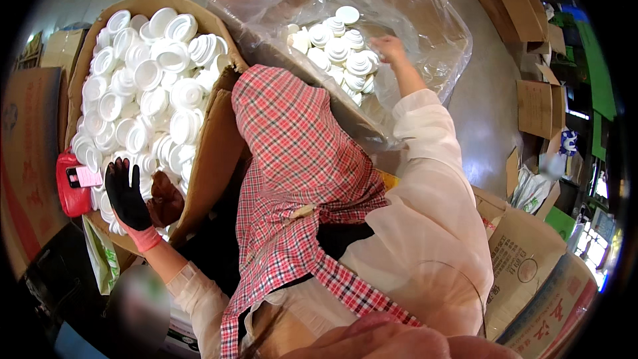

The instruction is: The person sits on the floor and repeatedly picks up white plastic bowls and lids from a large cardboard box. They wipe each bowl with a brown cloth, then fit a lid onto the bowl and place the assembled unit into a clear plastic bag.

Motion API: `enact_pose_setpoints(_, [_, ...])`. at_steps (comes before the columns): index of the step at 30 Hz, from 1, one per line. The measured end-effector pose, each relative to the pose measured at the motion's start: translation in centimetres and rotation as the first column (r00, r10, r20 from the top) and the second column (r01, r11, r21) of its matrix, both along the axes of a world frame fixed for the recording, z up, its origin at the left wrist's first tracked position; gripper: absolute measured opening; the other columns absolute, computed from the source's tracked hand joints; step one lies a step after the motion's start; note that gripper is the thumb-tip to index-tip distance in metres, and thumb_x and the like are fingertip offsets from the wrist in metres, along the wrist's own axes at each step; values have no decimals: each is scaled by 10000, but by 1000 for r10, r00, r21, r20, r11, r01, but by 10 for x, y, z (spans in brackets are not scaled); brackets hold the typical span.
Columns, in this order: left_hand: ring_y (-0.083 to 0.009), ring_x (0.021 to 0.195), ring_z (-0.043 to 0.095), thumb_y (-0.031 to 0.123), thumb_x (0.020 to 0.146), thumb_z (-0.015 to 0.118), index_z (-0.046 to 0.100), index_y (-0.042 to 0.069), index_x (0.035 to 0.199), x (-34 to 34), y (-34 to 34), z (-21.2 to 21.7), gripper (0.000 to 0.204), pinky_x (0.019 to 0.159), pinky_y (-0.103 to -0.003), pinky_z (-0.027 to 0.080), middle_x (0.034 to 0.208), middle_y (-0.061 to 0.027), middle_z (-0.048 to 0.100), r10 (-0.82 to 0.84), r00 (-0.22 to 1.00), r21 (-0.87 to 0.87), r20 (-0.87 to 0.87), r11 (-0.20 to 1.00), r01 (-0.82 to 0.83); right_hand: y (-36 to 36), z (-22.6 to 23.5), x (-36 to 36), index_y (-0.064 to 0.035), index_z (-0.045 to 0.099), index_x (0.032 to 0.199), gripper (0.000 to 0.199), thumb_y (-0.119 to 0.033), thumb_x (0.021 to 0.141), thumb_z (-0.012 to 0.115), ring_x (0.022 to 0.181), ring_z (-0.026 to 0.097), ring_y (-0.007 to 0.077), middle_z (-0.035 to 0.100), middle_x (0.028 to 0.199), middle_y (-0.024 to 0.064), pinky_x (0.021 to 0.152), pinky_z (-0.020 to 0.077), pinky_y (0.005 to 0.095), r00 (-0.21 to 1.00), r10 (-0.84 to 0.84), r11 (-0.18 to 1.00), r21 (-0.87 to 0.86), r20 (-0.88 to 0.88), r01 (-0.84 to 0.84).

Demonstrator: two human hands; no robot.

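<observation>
My left hand (126, 198) wears a black glove with a pink cuff. Its fingers are spread and it rests on white round plastic lids (149, 76) that fill a big cardboard box (212, 153) at the left. A brown lump (166, 201) lies right beside that hand. My bare right hand (389, 48) reaches up into a second box lined with a clear plastic bag (432, 33). Its fingers are bent down onto a small pile of stacked white lids (335, 43), and I cannot see whether it grips one. A red checked cloth (292, 159) hangs between my arms.
A red pouch with a pink phone (74, 183) sits by the left box's outer wall. Flattened and folded cardboard boxes (525, 6) lie at the upper right on the grey floor. Printed cartons (531, 272) stand at the lower right. A green and white bag (100, 259) hangs at the lower left.
</observation>
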State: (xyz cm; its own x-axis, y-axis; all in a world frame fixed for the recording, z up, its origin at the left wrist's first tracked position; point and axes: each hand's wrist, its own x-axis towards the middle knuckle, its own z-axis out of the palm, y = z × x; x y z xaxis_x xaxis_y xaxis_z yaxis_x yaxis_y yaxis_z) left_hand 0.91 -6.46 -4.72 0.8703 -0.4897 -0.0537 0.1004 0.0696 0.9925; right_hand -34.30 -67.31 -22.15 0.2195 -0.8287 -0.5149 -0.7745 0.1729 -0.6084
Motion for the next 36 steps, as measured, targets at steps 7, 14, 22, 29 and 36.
enact_pose_setpoints(7, [-254,1136,554,239,905,548,503,-2,1302,-8,52,-4,467,965,-366,447,1283,-147,553,286,939,504,189,793,-343,90,166,127,-27,662,1052,219,-179,894,649,793,605,96,658,910,42,673,473,223,810,381,924,-210,446,-320])
enact_pose_setpoints(14, [-311,1080,560,378,831,585,574,16,1124,-59,26,6,466,951,-385,422,1098,-171,601,-576,774,908,263,419,3,311,265,246,-15,628,1094,224,-50,872,620,907,622,194,628,1032,99,817,481,291,125,972,226,-665,197,-711])
enact_pose_setpoints(22, [-304,1087,522,363,838,612,559,57,1162,-76,23,21,448,937,-417,407,1109,-131,565,-433,756,797,492,573,-190,486,207,383,-71,545,1250,431,-75,829,639,1121,469,344,511,1228,140,933,413,420,-295,902,-408,-846,-315,-344])
enact_pose_setpoints(29, [-289,1015,531,387,833,616,579,77,1118,-72,29,36,423,876,-468,414,1054,-115,569,-489,763,857,422,489,-161,555,152,459,-192,557,1266,435,-333,861,630,1294,337,327,396,1400,87,987,307,583,-128,803,-596,-779,-582,-197])
enact_pose_setpoints(36, [-286,1041,534,280,815,599,621,86,1078,-72,15,42,327,890,-474,407,1069,-114,587,-488,789,854,372,514,-84,571,125,488,-205,559,1254,439,-396,862,608,1329,292,360,391,1412,89,973,238,706,-69,777,-626,-753,-626,-204])
